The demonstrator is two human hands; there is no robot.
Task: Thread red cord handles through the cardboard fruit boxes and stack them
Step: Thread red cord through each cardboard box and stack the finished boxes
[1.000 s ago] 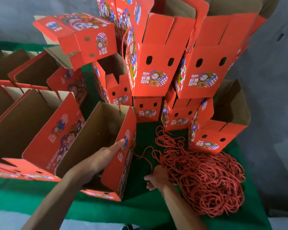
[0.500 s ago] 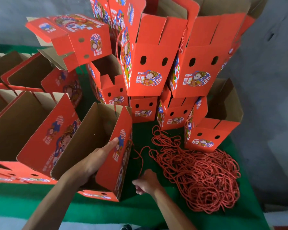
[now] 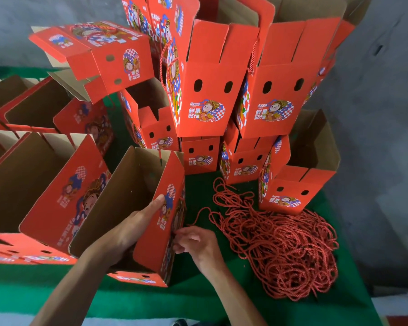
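The open box [image 3: 132, 208] stands on the green cloth [image 3: 198, 300], mouth up; all positions below are given relative to it.

Left hand [image 3: 130, 228]: reaches over the near rim into the box, fingers straight and laid flat on the inside of its right-hand wall, thumb on the printed outer face. It steadies the panel; it does not clench it.

Right hand [image 3: 197, 245]: just outside the same wall, low on the side face, fingers curled with the tips together at the panel. A single cord [image 3: 199, 214] runs from that spot away toward the cord pile [image 3: 280, 243], which lies to the right of the box. The fingers appear to pinch the cord end, but the end itself is too small to confirm. The hole it is aimed at is not visible.

Beyond the box, finished boxes [image 3: 210, 90] are stacked in 2 tiers; at least 2 show cord loops on their sides. To its left stand more open boxes [image 3: 17, 180].

Judgement: step in hand is feeding the cord end through the side wall. To do it well, keep the left palm backing the panel directly behind the entry point, so the cardboard does not flex away. Hold the cord close to its tip. Draw slack from the pile first, or the tangle may drag.
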